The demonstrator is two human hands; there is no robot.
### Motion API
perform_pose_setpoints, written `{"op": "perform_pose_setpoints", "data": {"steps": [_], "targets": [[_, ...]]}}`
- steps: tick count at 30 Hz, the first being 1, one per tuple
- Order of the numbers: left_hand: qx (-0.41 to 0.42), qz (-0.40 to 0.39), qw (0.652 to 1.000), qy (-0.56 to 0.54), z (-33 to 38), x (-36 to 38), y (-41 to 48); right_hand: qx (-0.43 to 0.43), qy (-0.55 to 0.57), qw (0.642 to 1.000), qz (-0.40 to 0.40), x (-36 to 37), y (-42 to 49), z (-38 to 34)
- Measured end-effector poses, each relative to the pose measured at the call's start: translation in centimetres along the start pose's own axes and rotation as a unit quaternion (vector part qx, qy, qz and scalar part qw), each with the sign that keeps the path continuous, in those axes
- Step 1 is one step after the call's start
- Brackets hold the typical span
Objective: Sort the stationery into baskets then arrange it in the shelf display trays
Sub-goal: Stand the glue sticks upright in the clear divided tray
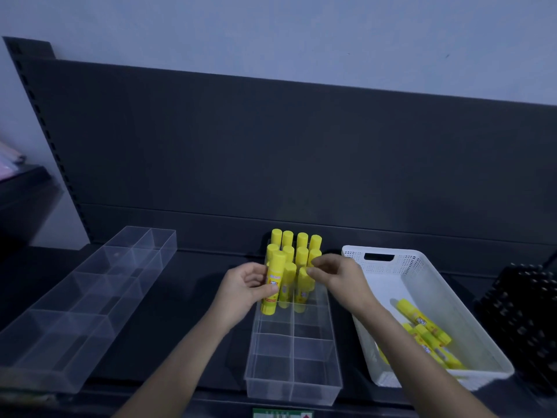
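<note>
A clear divided display tray [294, 372] sits on the dark shelf in front of me. Several yellow glue sticks [301, 247] stand upright in its far compartments. My left hand [241, 289] grips one yellow glue stick [273, 283] upright at the tray's left wall. My right hand [337, 274] pinches the top of a standing glue stick [303, 280] in the right column. A white perforated basket [388, 267] to the right holds several more glue sticks [428, 333] lying flat.
A second, longer clear divided tray [90, 297] lies empty on the left, angled toward the back. A black perforated basket [521, 321] stands at the far right. The shelf's dark back panel [271, 146] rises behind everything.
</note>
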State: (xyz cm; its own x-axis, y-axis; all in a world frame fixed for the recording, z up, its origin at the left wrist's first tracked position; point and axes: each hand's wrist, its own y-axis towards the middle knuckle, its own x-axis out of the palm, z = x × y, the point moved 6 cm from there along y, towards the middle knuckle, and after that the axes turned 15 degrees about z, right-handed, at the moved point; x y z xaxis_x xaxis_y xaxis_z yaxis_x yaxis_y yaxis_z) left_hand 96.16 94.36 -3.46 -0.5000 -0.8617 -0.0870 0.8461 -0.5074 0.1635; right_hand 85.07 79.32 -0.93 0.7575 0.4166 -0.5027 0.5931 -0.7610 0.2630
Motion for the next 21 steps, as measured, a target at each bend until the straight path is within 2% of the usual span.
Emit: {"op": "perform_pose_setpoints", "data": {"steps": [2, 7, 10, 12, 14, 21], "targets": [[0.010, -0.012, 1.000, 0.001, 0.4, 1.2, -0.1, -0.011, 0.064, 0.998, -0.019, -0.3, -0.8, -1.4], [0.019, -0.046, 0.999, 0.016, 0.6, 4.0, -0.7, -0.019, 0.073, 0.995, -0.064, 0.1, -1.7, -1.9], [0.028, -0.081, 0.993, 0.084, 0.1, 4.4, -0.8, -0.014, 0.064, 0.997, -0.046, -1.1, -0.9, -1.1], [0.069, -0.085, 0.973, 0.204, -0.5, 4.0, -0.5, -0.008, 0.036, 0.999, 0.007, -2.5, 0.1, -0.2], [0.090, -0.083, 0.953, 0.277, -1.3, 3.6, -0.4, -0.017, -0.006, 0.999, 0.042, -3.1, 0.8, 0.5], [0.088, -0.075, 0.942, 0.314, -2.2, 4.1, -0.3, -0.045, -0.133, 0.990, -0.011, 0.4, 0.8, 2.5]]}}
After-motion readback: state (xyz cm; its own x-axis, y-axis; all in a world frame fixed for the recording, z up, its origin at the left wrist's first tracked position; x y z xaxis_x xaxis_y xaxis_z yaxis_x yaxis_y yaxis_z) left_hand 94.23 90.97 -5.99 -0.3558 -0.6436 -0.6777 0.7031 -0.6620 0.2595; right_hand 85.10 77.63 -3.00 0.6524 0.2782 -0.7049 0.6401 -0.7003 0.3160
